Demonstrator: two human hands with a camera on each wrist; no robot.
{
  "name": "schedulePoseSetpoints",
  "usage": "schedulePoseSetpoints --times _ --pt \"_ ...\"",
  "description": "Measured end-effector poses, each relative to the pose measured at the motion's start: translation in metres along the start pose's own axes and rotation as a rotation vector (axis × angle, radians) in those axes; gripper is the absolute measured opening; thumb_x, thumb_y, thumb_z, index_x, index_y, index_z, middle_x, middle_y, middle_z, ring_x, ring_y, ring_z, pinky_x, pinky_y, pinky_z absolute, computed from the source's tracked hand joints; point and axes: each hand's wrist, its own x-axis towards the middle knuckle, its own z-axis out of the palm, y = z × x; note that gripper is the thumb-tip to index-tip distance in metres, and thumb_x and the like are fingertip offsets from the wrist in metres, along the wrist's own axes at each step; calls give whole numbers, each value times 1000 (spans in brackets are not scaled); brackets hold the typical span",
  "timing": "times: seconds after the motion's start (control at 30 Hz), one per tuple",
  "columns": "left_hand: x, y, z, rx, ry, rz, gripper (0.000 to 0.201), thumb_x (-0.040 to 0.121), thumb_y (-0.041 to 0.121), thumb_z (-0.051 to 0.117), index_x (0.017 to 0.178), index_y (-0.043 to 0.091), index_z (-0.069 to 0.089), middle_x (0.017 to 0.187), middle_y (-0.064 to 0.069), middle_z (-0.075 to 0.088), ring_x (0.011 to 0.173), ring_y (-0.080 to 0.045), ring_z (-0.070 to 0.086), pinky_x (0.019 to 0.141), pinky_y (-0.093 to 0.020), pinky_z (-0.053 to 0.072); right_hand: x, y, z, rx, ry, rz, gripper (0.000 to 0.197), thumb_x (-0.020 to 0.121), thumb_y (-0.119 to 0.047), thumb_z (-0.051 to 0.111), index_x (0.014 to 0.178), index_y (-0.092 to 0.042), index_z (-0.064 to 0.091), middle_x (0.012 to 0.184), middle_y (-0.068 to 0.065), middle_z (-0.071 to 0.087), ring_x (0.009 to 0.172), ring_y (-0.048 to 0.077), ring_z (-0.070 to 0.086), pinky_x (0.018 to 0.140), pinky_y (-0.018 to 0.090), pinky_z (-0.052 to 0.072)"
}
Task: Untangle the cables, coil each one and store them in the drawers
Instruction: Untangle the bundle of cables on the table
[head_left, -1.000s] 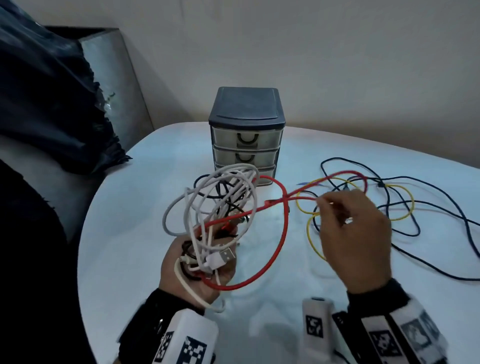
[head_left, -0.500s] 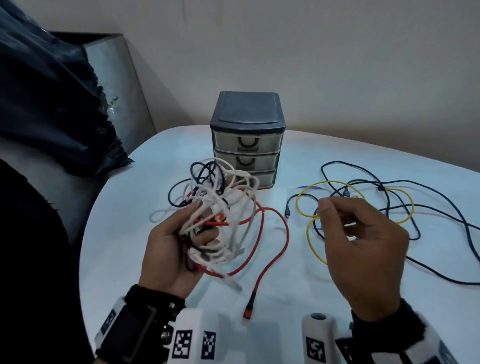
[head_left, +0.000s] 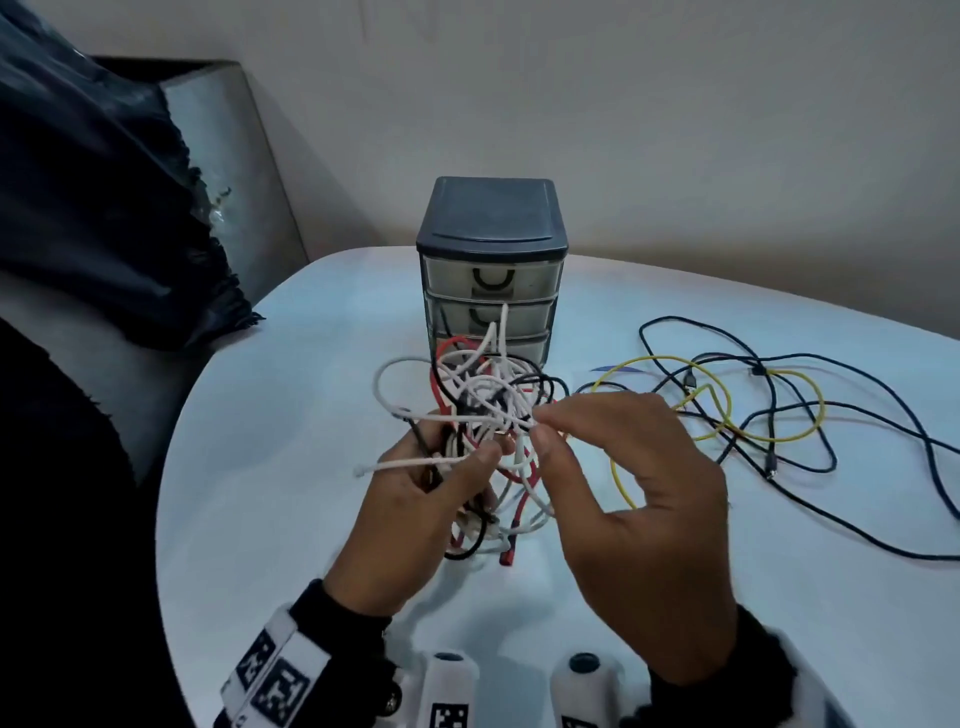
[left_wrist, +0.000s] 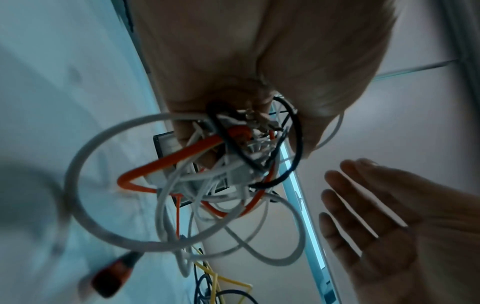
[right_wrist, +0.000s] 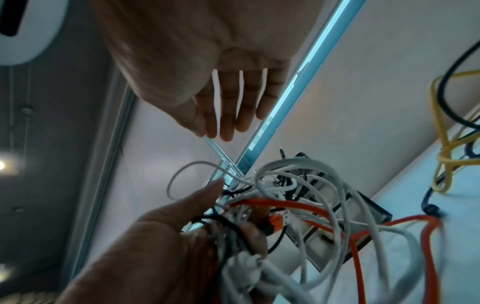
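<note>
A tangle of white, red and black cables (head_left: 483, 395) is gripped in my left hand (head_left: 452, 454), lifted above the table in front of the drawer unit. The left wrist view shows those fingers curled round the knot (left_wrist: 233, 131). One white cable end (head_left: 361, 470) sticks out to the left. My right hand (head_left: 537, 423) pinches a white strand of the tangle between thumb and forefinger; its other fingers (right_wrist: 228, 115) stay straight. A red plug (head_left: 506, 558) hangs below the bundle. The small grey drawer unit (head_left: 491, 223) has its three drawers closed.
Loose yellow (head_left: 670, 361) and dark blue (head_left: 800, 415) cables lie spread on the white table (head_left: 291, 519) to the right. A dark cloth over a grey seat (head_left: 104, 208) stands at the left edge. A wall runs close behind the drawers.
My right hand moved left from above the yellow cable to the tangle and took a white strand. My left hand turned and raised the bundle; the red end now hangs under it.
</note>
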Motion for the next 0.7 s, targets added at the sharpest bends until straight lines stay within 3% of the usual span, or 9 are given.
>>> schedulePoseSetpoints --times 0.07,0.13,0.23,0.3,0.37,0.43,0.5,0.57,0.7 --pt "0 7 4 49 -33 0 14 84 24 61 92 15 68 72 6 71 60 -3 61 60 -14 46 3 6 -3 -2 3 2 7 87 -11 69 92 -11 74 92 -2 69 93 19 64 86 28 48" --pt "0 11 2 125 -68 7 14 92 15 60 83 20 70 63 10 67 56 -2 59 57 -13 45 8 12 -9 -15 33 2 9 89 -13 67 95 -10 73 96 -2 69 95 19 64 89 29 47" --pt "0 8 -7 222 -124 10 17 91 19 59 87 5 68 81 -20 65 79 -38 60 74 -48 50 16 19 -19 -38 52 18 17 95 -17 61 108 -10 71 107 0 69 105 18 63 94 32 48" --pt "-2 6 -13 334 -175 35 20 88 21 56 87 3 65 81 -22 62 79 -42 57 75 -55 48 18 19 -25 -20 -25 17 31 100 -28 53 124 -12 65 125 0 65 120 16 58 102 32 44" --pt "-5 10 -13 473 -222 102 15 89 21 53 88 18 68 77 -5 66 73 -31 61 70 -50 52 19 16 -28 -30 -147 -21 41 102 -39 44 133 -16 59 138 -6 57 133 11 49 109 31 38" --pt "-6 16 -12 594 -231 179 20 87 30 51 91 41 67 81 7 69 74 -17 65 68 -41 54 20 15 -27 -80 -220 -53 36 102 -41 43 126 -24 64 128 -18 62 124 1 54 105 31 41" --pt "-5 21 -9 714 -210 240 21 83 39 51 93 50 65 82 16 69 75 -11 67 66 -36 54 20 17 -25 -120 -285 -38 30 100 -39 48 108 -26 74 105 -19 71 101 5 66 90 40 49" --pt "-3 23 -7 799 -207 272 21 82 39 57 99 44 69 84 16 71 77 -9 68 66 -37 54 18 22 -27 -148 -374 -16 26 97 -36 53 99 -24 75 96 -16 72 91 10 68 79 42 51" --pt "-3 22 -4 848 -181 261 26 75 30 66 98 38 74 86 17 71 77 -6 68 67 -37 55 16 26 -39 -197 -525 -7 21 89 -41 59 95 -29 76 95 -19 70 87 10 65 74 39 55"
